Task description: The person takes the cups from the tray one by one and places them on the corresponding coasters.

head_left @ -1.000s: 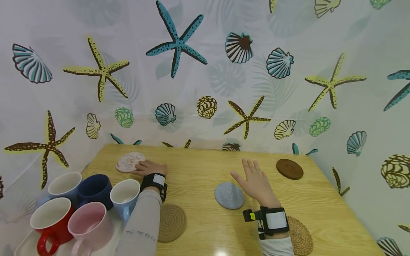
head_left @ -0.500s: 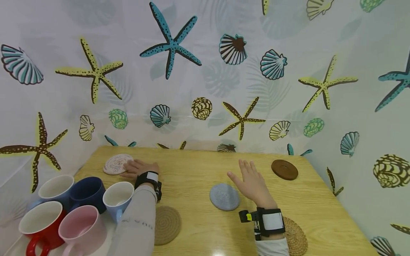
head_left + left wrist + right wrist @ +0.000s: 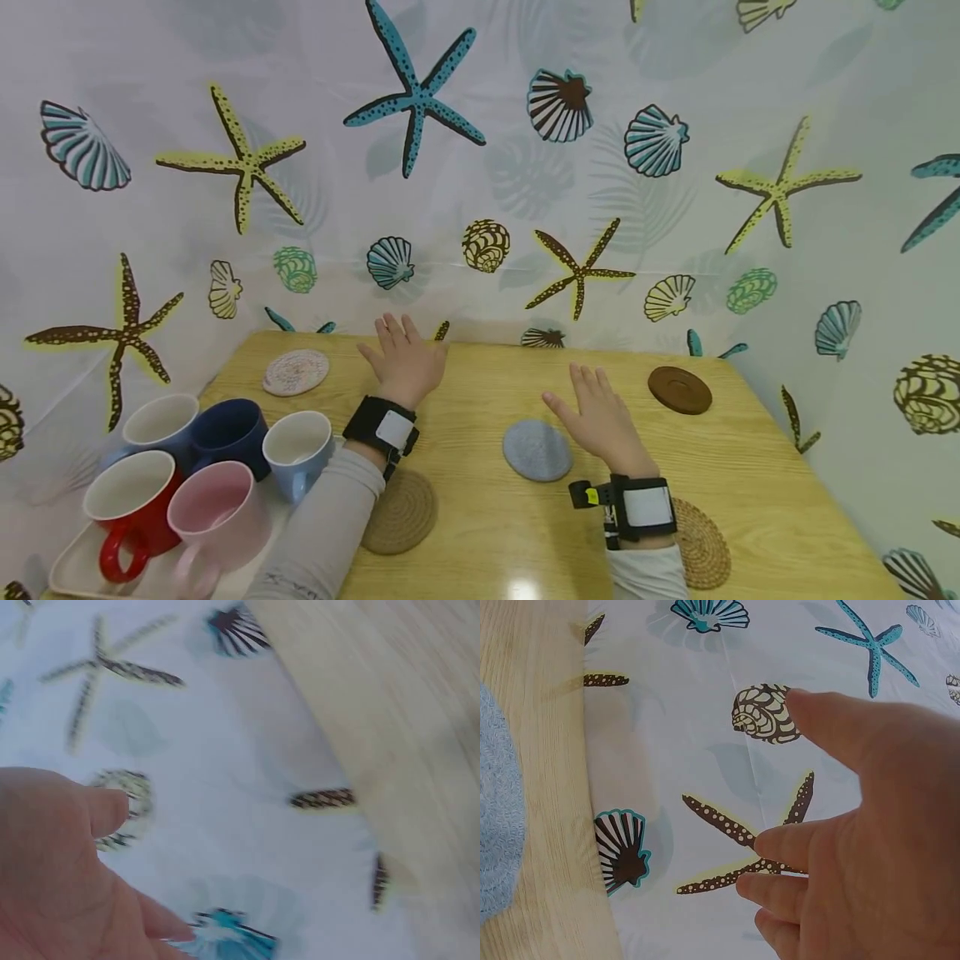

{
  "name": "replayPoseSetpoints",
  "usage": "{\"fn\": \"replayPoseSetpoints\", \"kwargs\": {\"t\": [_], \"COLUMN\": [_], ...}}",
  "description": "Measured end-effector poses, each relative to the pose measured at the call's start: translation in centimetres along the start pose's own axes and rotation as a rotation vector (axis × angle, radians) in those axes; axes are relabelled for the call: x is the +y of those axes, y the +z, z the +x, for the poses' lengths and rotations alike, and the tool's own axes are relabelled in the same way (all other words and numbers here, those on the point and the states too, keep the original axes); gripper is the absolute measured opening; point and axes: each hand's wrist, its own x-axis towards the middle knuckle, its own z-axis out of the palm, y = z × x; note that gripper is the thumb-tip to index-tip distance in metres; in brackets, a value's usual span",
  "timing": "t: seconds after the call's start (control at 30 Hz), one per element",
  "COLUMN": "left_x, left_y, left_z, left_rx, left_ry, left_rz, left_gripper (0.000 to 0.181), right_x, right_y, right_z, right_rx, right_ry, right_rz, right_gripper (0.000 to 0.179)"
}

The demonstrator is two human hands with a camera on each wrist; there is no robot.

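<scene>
My left hand [image 3: 408,367] is raised above the back left of the wooden table, fingers spread and holding nothing. A round whitish speckled coaster [image 3: 296,372] lies to its left, apart from it. Under the left forearm, a coiled brown coaster [image 3: 402,515] is partly covered by the sleeve. My right hand [image 3: 602,425] hovers with straight fingers and an empty palm, just right of a round blue-grey coaster [image 3: 537,451]. A dark brown wooden coaster [image 3: 680,390] lies farther back on the right. Beside the right wrist, a woven tan coaster [image 3: 703,546] is partly hidden.
At the left a white tray [image 3: 71,568] bears several mugs, among them a red mug [image 3: 161,508], a pink mug [image 3: 225,521], a navy mug [image 3: 247,433] and a light blue mug [image 3: 307,458]. A shell-patterned curtain [image 3: 480,183] hangs behind the table [image 3: 480,400].
My left hand has come away from the whitish coaster, rising and moving right. The right hand stays nearly where it was. The head view has shifted slightly.
</scene>
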Motion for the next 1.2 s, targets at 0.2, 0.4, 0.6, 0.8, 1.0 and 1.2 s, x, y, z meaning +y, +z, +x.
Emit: {"fn": "replayPoseSetpoints", "kwargs": {"t": [0.2, 0.4, 0.6, 0.8, 1.0, 1.2], "left_x": [1.0, -0.5, -2.8, -3.7, -3.5, -3.3], "left_y": [-1.3, -0.8, 1.2, 2.5, 3.0, 3.7], "left_z": [-6.3, -12.2, -17.0, -18.7, -17.7, -15.3], "left_rx": [0.030, -0.029, -0.094, -0.206, -0.328, -0.322], "left_ry": [0.197, 0.314, 0.409, 0.386, 0.360, 0.349], "left_rz": [0.040, 0.118, 0.230, 0.204, 0.157, 0.142], "left_gripper": [0.086, 0.082, 0.074, 0.069, 0.064, 0.068], "right_x": [0.0, 0.0, -0.1, -0.1, -0.4, -0.7], "right_y": [0.0, -0.1, -0.3, -0.1, 0.1, 0.1], "right_z": [0.1, 0.2, -0.1, 0.0, 0.0, -0.2], "right_rx": [-0.001, -0.001, -0.001, -0.013, -0.035, -0.044], "right_ry": [-0.006, -0.007, -0.015, -0.026, -0.043, -0.050], "right_rz": [-0.005, 0.008, 0.026, 0.026, 0.038, 0.038], "right_gripper": [0.088, 0.087, 0.087, 0.086, 0.087, 0.088]}}
